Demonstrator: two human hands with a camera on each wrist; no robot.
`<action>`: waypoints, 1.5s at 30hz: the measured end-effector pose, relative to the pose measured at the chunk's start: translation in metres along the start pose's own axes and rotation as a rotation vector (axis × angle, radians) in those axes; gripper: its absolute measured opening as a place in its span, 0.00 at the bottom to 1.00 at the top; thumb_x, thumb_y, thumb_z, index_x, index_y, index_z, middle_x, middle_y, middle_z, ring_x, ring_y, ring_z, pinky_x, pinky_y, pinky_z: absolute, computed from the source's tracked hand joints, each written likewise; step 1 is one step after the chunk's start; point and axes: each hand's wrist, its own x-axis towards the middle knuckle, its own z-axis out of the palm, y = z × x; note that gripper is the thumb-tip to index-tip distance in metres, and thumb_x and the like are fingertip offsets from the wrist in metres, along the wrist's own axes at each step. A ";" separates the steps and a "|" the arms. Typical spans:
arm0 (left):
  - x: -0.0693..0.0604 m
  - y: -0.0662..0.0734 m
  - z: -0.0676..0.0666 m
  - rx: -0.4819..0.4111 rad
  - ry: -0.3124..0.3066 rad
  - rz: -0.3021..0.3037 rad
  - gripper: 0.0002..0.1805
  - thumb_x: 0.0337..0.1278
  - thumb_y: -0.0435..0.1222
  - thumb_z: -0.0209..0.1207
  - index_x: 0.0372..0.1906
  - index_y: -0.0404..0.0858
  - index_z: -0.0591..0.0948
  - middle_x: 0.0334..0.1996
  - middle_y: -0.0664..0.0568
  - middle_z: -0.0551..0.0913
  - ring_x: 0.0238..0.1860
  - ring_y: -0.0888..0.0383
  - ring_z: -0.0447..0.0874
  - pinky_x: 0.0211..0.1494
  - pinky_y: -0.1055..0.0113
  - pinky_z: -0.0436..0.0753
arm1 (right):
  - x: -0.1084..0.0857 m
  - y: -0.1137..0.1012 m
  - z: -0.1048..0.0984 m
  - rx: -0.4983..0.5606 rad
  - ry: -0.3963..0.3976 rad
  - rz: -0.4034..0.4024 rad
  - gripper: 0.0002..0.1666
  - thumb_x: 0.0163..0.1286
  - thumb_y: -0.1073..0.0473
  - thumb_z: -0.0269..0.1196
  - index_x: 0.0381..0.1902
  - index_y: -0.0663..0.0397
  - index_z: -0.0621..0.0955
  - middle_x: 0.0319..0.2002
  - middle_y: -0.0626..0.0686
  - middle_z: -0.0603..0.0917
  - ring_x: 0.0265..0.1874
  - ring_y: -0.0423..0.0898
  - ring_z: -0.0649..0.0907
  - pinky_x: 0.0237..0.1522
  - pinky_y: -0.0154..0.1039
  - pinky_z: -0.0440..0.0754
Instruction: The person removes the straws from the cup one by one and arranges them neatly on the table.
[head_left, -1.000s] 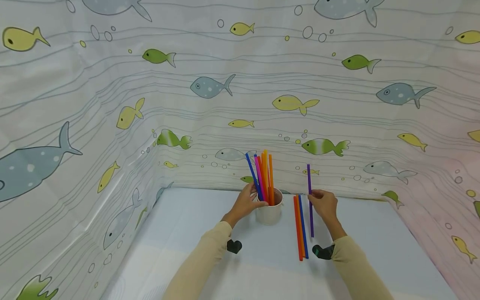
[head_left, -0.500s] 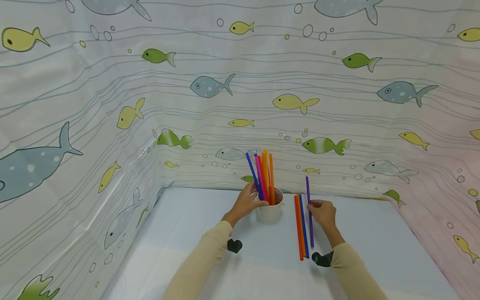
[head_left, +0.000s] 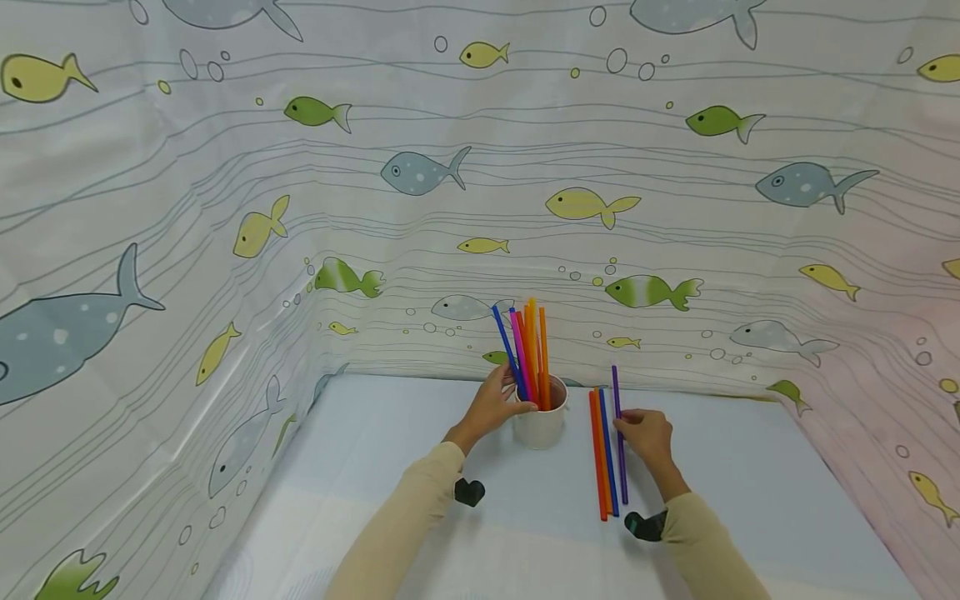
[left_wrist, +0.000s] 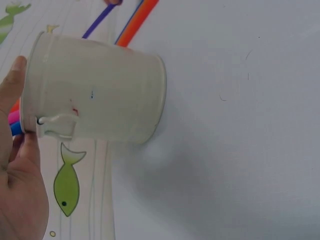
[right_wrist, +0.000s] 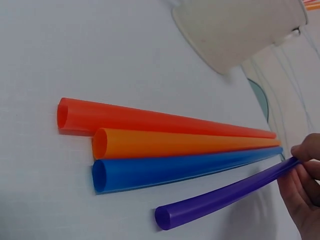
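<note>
Right of centre, purple straw (head_left: pixel 622 467) pinched by the right hand (head_left: pixel 651 433), jutting above and below the pinch (left hand (head_left: pixel 490 410) gripping white cup (head_left: pixel 538 432), lower centre)

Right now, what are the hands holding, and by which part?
The right hand pinches the purple tube near the middle of its length. The left hand holds the white cup at its rim.

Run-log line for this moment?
left hand: holds white cup | right hand: pinches purple straw | table: red straw, orange straw, blue straw
</note>
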 end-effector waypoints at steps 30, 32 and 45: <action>0.002 0.000 0.000 -0.001 -0.008 0.002 0.49 0.51 0.36 0.71 0.75 0.42 0.56 0.66 0.46 0.69 0.66 0.51 0.70 0.64 0.60 0.74 | -0.002 0.015 0.013 -0.043 -0.039 -0.023 0.17 0.64 0.59 0.67 0.44 0.69 0.84 0.40 0.66 0.85 0.35 0.55 0.85 0.40 0.47 0.86; 0.002 -0.001 0.000 0.001 -0.007 0.002 0.49 0.51 0.36 0.71 0.75 0.42 0.56 0.66 0.46 0.69 0.66 0.50 0.70 0.63 0.60 0.74 | -0.002 0.015 0.013 -0.046 -0.042 -0.020 0.17 0.64 0.59 0.67 0.44 0.69 0.84 0.40 0.66 0.85 0.35 0.54 0.85 0.39 0.46 0.86; 0.003 -0.001 -0.001 0.005 -0.003 0.007 0.48 0.51 0.36 0.72 0.75 0.41 0.57 0.65 0.47 0.70 0.65 0.51 0.71 0.63 0.61 0.74 | -0.002 0.017 0.017 -0.054 -0.028 -0.035 0.17 0.65 0.58 0.67 0.44 0.69 0.84 0.40 0.65 0.85 0.36 0.56 0.84 0.41 0.48 0.86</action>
